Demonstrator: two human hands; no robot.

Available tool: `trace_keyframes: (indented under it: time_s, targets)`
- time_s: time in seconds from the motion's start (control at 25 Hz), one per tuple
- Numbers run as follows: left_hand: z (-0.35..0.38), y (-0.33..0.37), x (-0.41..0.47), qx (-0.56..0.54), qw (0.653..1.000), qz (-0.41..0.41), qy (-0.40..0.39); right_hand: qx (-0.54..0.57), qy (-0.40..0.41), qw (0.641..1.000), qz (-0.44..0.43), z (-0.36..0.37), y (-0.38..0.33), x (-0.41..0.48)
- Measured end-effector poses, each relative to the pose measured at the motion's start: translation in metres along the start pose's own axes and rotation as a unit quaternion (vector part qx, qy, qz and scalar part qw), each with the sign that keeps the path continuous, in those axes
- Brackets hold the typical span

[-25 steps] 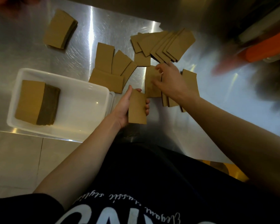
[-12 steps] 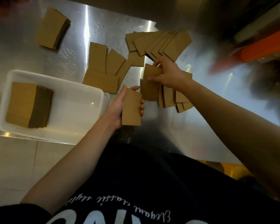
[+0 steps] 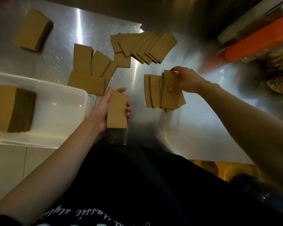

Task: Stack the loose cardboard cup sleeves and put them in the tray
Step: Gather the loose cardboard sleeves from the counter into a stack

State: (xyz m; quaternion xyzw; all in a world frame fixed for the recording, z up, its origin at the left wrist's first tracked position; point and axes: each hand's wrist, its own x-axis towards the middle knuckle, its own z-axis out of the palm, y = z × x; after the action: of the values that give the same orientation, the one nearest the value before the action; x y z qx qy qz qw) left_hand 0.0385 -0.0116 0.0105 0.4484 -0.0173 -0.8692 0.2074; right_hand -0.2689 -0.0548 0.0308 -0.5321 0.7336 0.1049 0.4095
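My left hand [image 3: 103, 111] grips a small stack of brown cardboard sleeves [image 3: 117, 110] just right of the white plastic tray [image 3: 59, 110]. Inside the tray lies a thick sleeve stack [image 3: 11, 108]. My right hand [image 3: 185, 80] pinches one sleeve [image 3: 171, 92] on top of a small spread of sleeves [image 3: 152, 90] on the steel table. Loose sleeves lie fanned at the back [image 3: 144, 46] and in a group [image 3: 91, 69] beside the tray's far corner. Another neat stack [image 3: 33, 30] sits at the far left.
The steel table [image 3: 194, 124] ends near my body; the tray hangs over its front left edge. An orange-lidded container [image 3: 258, 43] and blurred jars stand at the far right. A yellow object [image 3: 227, 170] shows below the table edge.
My right hand has drawn the sleeve it holds to the right, over the small spread. The left hand keeps its stack in about the same place. The camera view shifted slightly.
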Motion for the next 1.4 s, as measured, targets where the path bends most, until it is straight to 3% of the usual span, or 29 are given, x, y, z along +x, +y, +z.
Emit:
trace_keyframes:
  time_s: [0.28,0.48,0.56,0.76,0.92,1.12,1.2,1.28,1.4]
  targets:
    - [0.0,-0.002,-0.007,-0.001,1.0,0.018,0.02,-0.032,0.188,0.981,-0.035,0.016,0.003,-0.001]
    - [0.007,-0.008,-0.006,0.024,0.999,0.017,0.014,0.226,0.112,0.967,-0.019,0.005,0.034,-0.037]
    - [0.01,-0.013,-0.007,0.033,0.999,0.015,0.016,0.27,0.067,0.961,0.001,0.001,0.051,-0.05]
    - [0.015,-0.024,-0.011,0.037,0.999,0.022,0.019,0.087,0.003,0.996,-0.016,-0.004,0.051,-0.036]
    - [0.016,-0.027,-0.016,0.019,0.998,0.046,0.032,-0.047,-0.011,0.997,-0.065,0.0,0.032,-0.006]
    - [0.016,-0.035,-0.023,-0.003,0.997,0.068,0.043,-0.128,0.078,0.987,-0.059,0.006,0.038,0.0]
    - [0.017,-0.039,-0.023,-0.011,0.997,0.069,0.041,-0.08,0.08,0.992,-0.051,0.003,0.048,-0.008]
    - [0.021,-0.043,-0.022,-0.014,0.997,0.068,0.04,0.052,0.052,0.996,-0.048,-0.002,0.06,-0.024]
    - [0.033,-0.049,-0.018,-0.007,0.997,0.072,0.027,0.242,0.014,0.969,-0.05,-0.005,0.071,-0.055]
